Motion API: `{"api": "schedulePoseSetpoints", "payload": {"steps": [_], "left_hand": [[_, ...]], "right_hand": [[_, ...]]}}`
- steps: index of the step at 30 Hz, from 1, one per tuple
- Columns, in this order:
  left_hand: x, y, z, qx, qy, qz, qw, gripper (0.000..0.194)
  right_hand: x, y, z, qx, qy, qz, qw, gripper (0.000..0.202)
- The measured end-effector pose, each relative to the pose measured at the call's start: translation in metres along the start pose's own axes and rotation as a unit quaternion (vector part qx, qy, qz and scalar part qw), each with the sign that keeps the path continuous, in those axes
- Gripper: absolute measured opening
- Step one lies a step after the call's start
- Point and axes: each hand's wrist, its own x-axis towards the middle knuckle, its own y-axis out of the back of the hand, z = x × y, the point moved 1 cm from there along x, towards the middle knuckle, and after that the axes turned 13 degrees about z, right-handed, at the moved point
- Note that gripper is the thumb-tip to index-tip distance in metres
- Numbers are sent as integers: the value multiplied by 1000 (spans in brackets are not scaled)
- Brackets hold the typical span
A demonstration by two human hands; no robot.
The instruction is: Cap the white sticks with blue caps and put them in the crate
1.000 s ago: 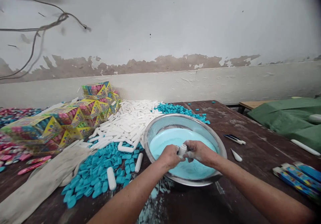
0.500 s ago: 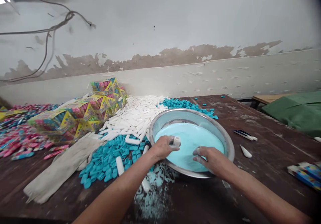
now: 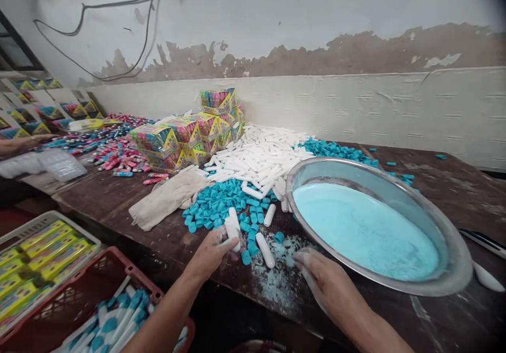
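My left hand (image 3: 210, 252), powder on its fingertips, is closed around a white plastic tube (image 3: 232, 229) above the near table edge; another white piece shows right behind it. Beside it lie turquoise caps (image 3: 215, 201) and a loose white tube (image 3: 265, 250). My right hand (image 3: 326, 276) is dusted with powder and hovers by spilled powder (image 3: 281, 280), left of the basin. Its fingers are slightly bent, the thumb apart, with nothing visible between them. The metal basin (image 3: 460, 261) holds light-blue powder (image 3: 363, 232).
A heap of white tubes (image 3: 259, 155) lies behind the caps. Packed boxes (image 3: 185, 137), a cloth sleeve (image 3: 166, 197) and pink and blue pens (image 3: 118, 147) are to the left. Below the edge sits a red crate (image 3: 130, 268) with capped tubes. Another person's arm (image 3: 23, 145) is far left.
The view has turned left and down. My left hand has left the basin with a white tube and is over the table edge. My right hand has also come out of the basin.
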Motion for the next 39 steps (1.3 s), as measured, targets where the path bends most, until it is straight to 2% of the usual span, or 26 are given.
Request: {"api": "schedulePoseSetpoints", "payload": {"steps": [3,6,10,14,20,23,24,26,28,29,31,33,36,39], "left_hand": [[-13,9,-23,-10,34,2,999,29],[-20,10,-31,-14,35,-16,999,29],[-23,7,-34,-15,31,-59,998,26],[-20,3,-33,-37,48,-85,995,29],[-11,-3,-29,-63,60,-117,989,20],[-8,-4,-32,-34,91,-114,989,11],[-7,-4,-32,-18,97,-118,988,10],[-8,-5,-30,34,91,-131,987,9],[-9,-8,-24,117,42,-135,983,8],[-10,-10,-21,165,5,-131,977,9],[-12,-14,-16,258,-65,-116,957,15],[-14,-18,-15,335,-107,-103,930,20],[-14,-25,-18,440,-124,-85,885,25],[-13,-32,-20,538,-138,-68,829,25]], "right_hand": [[27,-31,2,-46,-56,-67,995,29],[49,-51,8,-150,-76,-89,982,27],[65,-67,14,-265,-90,-128,952,21],[68,-73,15,-263,-95,-129,951,14],[66,-66,5,-106,-143,-127,976,12],[62,-60,-6,26,-191,-80,978,6],[61,-59,-11,95,-207,-71,971,5],[57,-56,-20,235,-237,-78,939,11],[53,-55,-28,318,-251,-98,909,16],[52,-54,-30,329,-252,-102,904,17],[49,-53,-32,320,-250,-101,908,16],[46,-53,-31,305,-257,-108,911,16],[41,-53,-30,309,-280,-130,899,16],[39,-52,-28,356,-312,-149,868,20]]}}
